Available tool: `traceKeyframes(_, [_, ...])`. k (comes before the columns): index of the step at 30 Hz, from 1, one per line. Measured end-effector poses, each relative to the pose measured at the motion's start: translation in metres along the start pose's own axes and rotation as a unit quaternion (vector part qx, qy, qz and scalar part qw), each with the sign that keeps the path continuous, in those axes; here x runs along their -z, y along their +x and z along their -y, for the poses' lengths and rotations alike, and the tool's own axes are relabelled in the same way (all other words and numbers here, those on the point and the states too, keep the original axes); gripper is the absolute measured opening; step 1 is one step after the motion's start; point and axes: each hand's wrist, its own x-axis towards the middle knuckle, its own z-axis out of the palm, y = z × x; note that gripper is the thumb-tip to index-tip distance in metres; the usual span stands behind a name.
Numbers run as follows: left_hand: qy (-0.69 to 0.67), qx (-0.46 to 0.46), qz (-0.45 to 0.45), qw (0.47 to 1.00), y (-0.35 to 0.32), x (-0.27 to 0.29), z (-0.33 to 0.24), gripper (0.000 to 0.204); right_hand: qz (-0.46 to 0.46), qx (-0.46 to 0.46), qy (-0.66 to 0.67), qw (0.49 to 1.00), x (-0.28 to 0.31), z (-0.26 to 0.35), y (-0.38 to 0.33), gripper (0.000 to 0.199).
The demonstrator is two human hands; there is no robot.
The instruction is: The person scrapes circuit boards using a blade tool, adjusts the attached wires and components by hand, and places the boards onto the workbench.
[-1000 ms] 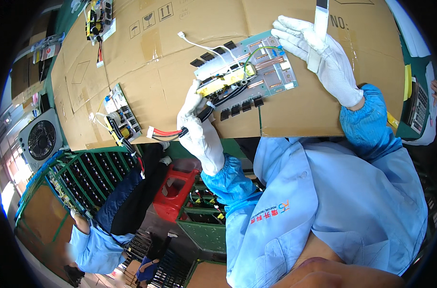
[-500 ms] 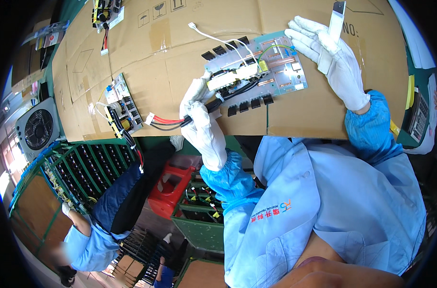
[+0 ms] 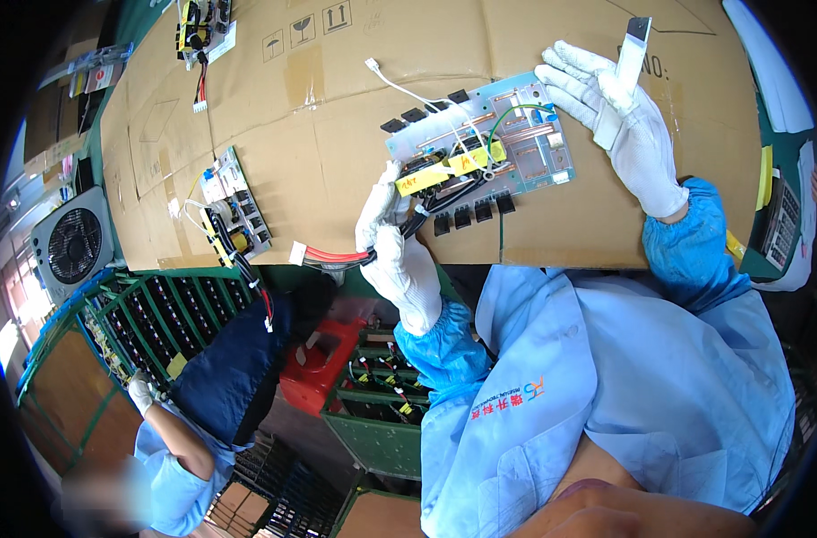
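Observation:
A circuit board (image 3: 532,161) with copper-coloured strips, black components along both long sides and yellow-taped parts lies tilted in front of me on the cardboard. My left hand (image 3: 395,247), in a white glove, is closed at its left end, gripping the board and the black and red cable bundle (image 3: 332,257). A thin white wire (image 3: 408,90) with a plug rises from the board. At the right end, the straight fingers of my gloved right hand (image 3: 622,125) lie by the board's corner. Its thumb pins a flat, white-handled blade tool (image 3: 634,56) with a dark tip.
Cardboard (image 3: 283,179) covers the table. A smaller circuit board (image 3: 234,206) lies at left, another (image 3: 200,27) at far left. A grey fan (image 3: 72,235), green racks (image 3: 166,309), a red stool (image 3: 323,363) and a co-worker (image 3: 180,457) are beyond the near edge. A calculator (image 3: 779,231) sits right.
The large board has rolled slightly in my left hand, so its yellow-taped parts face up more. My left hand has shifted a little right. The co-worker has moved.

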Motion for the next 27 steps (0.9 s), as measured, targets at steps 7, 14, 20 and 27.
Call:
traceKeyframes(7, [0.003,-0.026,0.013,1.000,-0.003,0.002,0.002,0.057,0.003,-0.013,0.013,1.000,-0.002,0.003,0.000,0.053])
traceKeyframes(14, [-0.036,-0.015,0.022,0.999,-0.009,0.014,0.009,0.052,-0.013,-0.006,-0.012,1.000,-0.003,0.004,0.001,0.055])
traceKeyframes(20, [-0.032,-0.044,0.014,0.998,-0.015,0.017,0.014,0.042,-0.013,0.022,-0.063,0.998,-0.004,0.007,0.000,0.053])
traceKeyframes(27, [0.007,-0.029,-0.009,1.000,-0.014,0.013,0.004,0.043,0.013,-0.028,-0.390,0.920,-0.042,0.044,-0.003,0.036])
